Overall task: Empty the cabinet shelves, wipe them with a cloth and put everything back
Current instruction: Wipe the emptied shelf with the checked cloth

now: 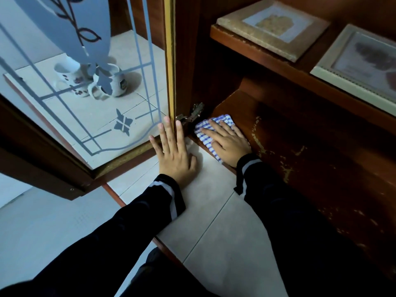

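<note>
My right hand (230, 144) lies flat with straight fingers on a blue-and-white checked cloth (205, 136), pressing it onto the front left corner of the bare, scuffed lower cabinet shelf (300, 151). Beside it my left hand (173, 153) rests flat, fingers spread, on the tiled ledge (214, 211), its fingertips against the bottom edge of the open glass door (102, 103). Two picture frames lie on the upper shelf (257, 50): a tan one (272, 26) and a white one (360, 63).
Two white mugs (90, 80) stand on the tiles behind the patterned glass door. A metal door hinge (192, 114) sits just above the cloth. The cabinet's left wall (186, 61) rises close to both hands.
</note>
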Available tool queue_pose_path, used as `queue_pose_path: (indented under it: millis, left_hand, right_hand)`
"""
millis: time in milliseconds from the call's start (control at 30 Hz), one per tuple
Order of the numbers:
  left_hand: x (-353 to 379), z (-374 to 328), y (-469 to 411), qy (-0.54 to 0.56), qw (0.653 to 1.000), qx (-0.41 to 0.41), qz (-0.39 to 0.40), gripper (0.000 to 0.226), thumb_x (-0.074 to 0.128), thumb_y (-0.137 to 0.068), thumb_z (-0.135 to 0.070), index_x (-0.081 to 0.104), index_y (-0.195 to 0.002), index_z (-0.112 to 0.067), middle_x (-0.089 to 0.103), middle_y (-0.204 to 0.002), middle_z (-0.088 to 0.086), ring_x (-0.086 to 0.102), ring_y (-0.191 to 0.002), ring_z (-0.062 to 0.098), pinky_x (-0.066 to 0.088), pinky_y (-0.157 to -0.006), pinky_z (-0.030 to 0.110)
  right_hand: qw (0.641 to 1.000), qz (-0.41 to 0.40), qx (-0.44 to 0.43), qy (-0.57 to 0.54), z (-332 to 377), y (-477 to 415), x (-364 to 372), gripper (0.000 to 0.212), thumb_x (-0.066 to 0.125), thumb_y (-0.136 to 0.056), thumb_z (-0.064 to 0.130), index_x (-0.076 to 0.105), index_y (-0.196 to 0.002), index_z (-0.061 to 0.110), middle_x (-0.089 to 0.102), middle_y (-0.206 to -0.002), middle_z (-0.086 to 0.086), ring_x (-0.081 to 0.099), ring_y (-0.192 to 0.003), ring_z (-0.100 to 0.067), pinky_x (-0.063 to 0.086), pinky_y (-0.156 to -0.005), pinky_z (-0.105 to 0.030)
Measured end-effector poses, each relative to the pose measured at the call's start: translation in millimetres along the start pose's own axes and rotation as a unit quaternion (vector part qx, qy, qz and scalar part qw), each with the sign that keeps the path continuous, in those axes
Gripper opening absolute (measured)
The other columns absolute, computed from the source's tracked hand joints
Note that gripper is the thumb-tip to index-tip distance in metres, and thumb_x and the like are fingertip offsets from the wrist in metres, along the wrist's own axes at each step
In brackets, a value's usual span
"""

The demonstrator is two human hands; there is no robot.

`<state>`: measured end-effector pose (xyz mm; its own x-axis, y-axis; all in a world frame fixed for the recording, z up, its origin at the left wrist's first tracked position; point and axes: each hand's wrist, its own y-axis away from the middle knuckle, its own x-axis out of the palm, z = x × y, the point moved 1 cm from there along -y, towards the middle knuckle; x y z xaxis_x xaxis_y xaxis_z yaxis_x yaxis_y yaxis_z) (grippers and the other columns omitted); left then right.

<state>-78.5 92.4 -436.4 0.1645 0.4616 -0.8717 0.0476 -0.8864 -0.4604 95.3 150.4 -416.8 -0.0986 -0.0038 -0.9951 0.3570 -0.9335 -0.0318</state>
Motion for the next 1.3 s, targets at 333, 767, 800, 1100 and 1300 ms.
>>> queue_pose_path:
  millis: [333,767,800,1100,1300]
  left_hand:
    - [6.9,-2.0,2.6,-0.037,0.992,0.119,0.009,0.071,0.035,-0.094,-0.036,0.021,-0.155,-0.001,0.005,-0.161,0.016,0.007,-0.150,0.037,-0.003,-0.117,0.059]
    - [17.9,-6.4,-2.4,0.012,0.981,0.157,0.117,0.062,0.016,-0.103,-0.039,0.019,-0.158,-0.011,0.015,-0.165,0.010,0.009,-0.153,0.027,-0.012,-0.119,0.052]
    - [17.7,-6.4,-1.7,0.008,0.980,0.156,0.122,0.062,0.015,-0.103,-0.040,0.018,-0.158,-0.013,0.014,-0.165,0.010,0.008,-0.153,0.026,-0.013,-0.119,0.052]
    - [15.8,-8.9,-2.6,0.006,0.979,0.141,0.149,0.062,0.015,-0.101,-0.043,0.021,-0.158,-0.022,0.016,-0.165,0.008,0.001,-0.153,0.024,-0.018,-0.118,0.052]
    - [17.3,-8.9,-3.0,0.006,0.979,0.137,0.152,0.061,0.017,-0.101,-0.045,0.023,-0.158,-0.024,0.020,-0.164,0.008,-0.002,-0.152,0.022,-0.023,-0.116,0.049]
  right_hand:
    - [0.999,0.017,0.047,-0.015,6.8,-9.7,0.5,0.052,0.032,-0.102,0.035,0.026,-0.152,0.042,0.010,-0.164,0.012,0.011,-0.151,-0.017,0.003,-0.120,-0.039]
    - [0.992,0.058,0.105,-0.038,-35.6,-47.0,-5.4,0.053,0.026,-0.104,0.036,0.011,-0.155,0.043,0.000,-0.165,0.013,0.001,-0.152,-0.017,-0.001,-0.121,-0.043]
    - [0.992,0.059,0.110,-0.035,-37.4,-49.9,-5.6,0.053,0.025,-0.104,0.036,0.010,-0.155,0.043,0.000,-0.165,0.013,0.000,-0.152,-0.017,-0.002,-0.121,-0.043]
    - [0.984,0.063,0.163,-0.028,-63.4,-74.4,-8.9,0.054,0.020,-0.104,0.037,0.007,-0.156,0.040,-0.001,-0.165,0.009,-0.001,-0.152,-0.019,-0.002,-0.121,-0.045]
    - [0.978,0.090,0.186,0.010,-82.8,-89.6,-14.6,0.055,0.016,-0.103,0.044,0.002,-0.156,0.039,-0.002,-0.165,0.008,0.002,-0.151,-0.021,0.002,-0.122,-0.046]
